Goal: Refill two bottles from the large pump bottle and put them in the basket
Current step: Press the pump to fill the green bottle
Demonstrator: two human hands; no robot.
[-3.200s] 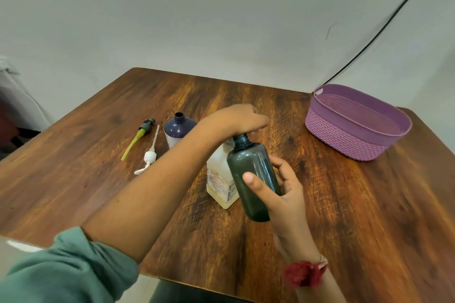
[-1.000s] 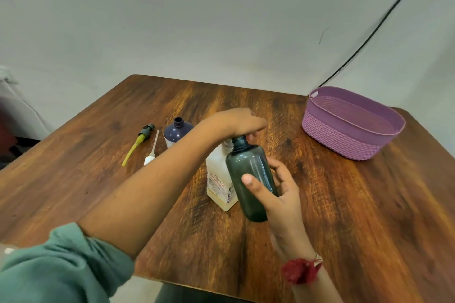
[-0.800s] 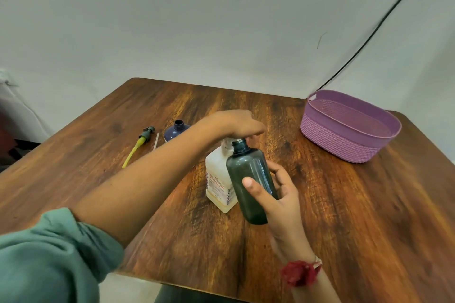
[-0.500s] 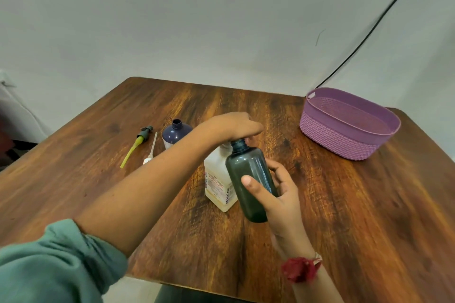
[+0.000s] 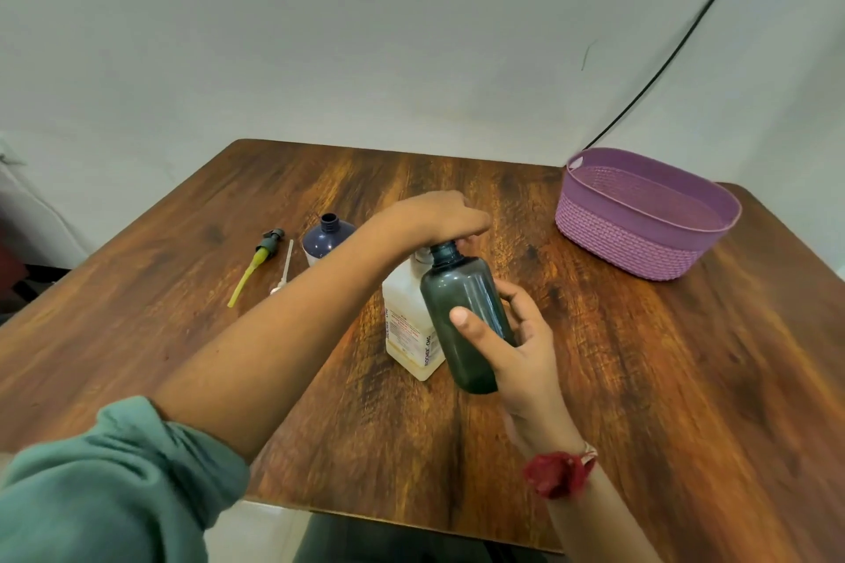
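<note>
Wooden table (image 5: pixel 686 379) set against a plain pale wall (image 5: pixel 366 37). Black cable (image 5: pixel 658 73) runs diagonally down the wall to the table's far edge. A yellow-tubed pump head (image 5: pixel 256 265) and a white pump head (image 5: pixel 286 265) lie side by side, left.

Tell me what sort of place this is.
Probably a plain room at home: a dark wooden table against a bare white wall, a black cable running down it, a purple woven plastic basket on the table.
</note>
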